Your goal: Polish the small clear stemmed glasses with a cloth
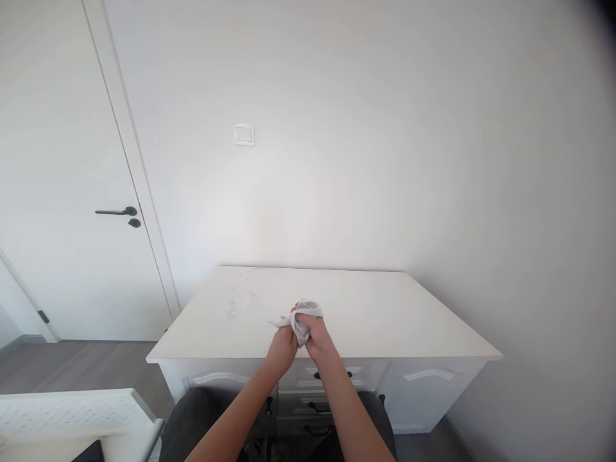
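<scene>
A white cloth (302, 330) is bunched between my two hands, just above the front part of the white cabinet top. Its upper part wraps around what looks like a clear drinking glass (310, 306), with only the rim area showing. My left hand (283, 350) is closed at the lower left of the bundle, and a corner of cloth sticks out to its left. My right hand (317, 335) grips the bundle from the right, thumb over the cloth. Most of the glass is hidden by cloth and fingers.
Several faint, clear stemmed glasses (233, 308) stand on the left of the white cabinet top (385, 314). Drawers with dark handles (317, 407) are below. Behind is a wall with a light switch (244, 135); a door (72, 192) is at left. White furniture (72, 410) stands lower left.
</scene>
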Demonstrator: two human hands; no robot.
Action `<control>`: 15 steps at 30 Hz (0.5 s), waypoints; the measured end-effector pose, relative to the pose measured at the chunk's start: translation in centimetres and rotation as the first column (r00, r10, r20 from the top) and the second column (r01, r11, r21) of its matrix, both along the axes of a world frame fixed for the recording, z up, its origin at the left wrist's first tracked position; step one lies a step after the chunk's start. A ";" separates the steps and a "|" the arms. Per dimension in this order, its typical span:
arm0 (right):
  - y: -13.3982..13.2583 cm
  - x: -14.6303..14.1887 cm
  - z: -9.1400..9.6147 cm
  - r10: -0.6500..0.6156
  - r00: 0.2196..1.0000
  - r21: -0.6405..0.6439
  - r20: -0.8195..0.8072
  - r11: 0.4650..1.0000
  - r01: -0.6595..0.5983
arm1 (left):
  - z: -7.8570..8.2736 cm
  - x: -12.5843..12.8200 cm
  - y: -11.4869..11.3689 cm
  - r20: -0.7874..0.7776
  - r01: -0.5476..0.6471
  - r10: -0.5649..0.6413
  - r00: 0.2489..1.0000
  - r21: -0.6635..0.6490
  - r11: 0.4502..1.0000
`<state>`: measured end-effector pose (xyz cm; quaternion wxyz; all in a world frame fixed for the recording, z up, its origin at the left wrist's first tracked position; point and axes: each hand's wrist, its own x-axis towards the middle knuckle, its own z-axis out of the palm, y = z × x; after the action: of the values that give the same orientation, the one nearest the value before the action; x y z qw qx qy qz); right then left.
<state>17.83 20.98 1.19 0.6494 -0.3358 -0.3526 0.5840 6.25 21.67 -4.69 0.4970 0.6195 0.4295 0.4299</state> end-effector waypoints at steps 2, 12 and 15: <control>-0.3 1.2 -0.2 0.081 0.997 -0.012 -0.015 0.997 -0.082 | -0.1 0.2 -0.3 0.002 0.041 -0.041 0.999 -0.021 0.999; 0.7 1.1 -2.4 -0.142 0.989 -0.035 0.034 0.989 0.143 | 0.9 0.0 -2.3 0.066 -0.302 0.296 0.953 0.131 0.944; -0.1 1.9 -2.0 -0.092 0.993 -0.038 0.077 0.995 0.095 | 3.8 -2.5 -2.5 0.104 -0.363 0.349 0.931 0.173 0.916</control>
<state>19.72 20.90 -0.85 0.6551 -0.3872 -0.3483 0.5474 3.74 19.14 -0.92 0.3642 0.5595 0.4743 0.5738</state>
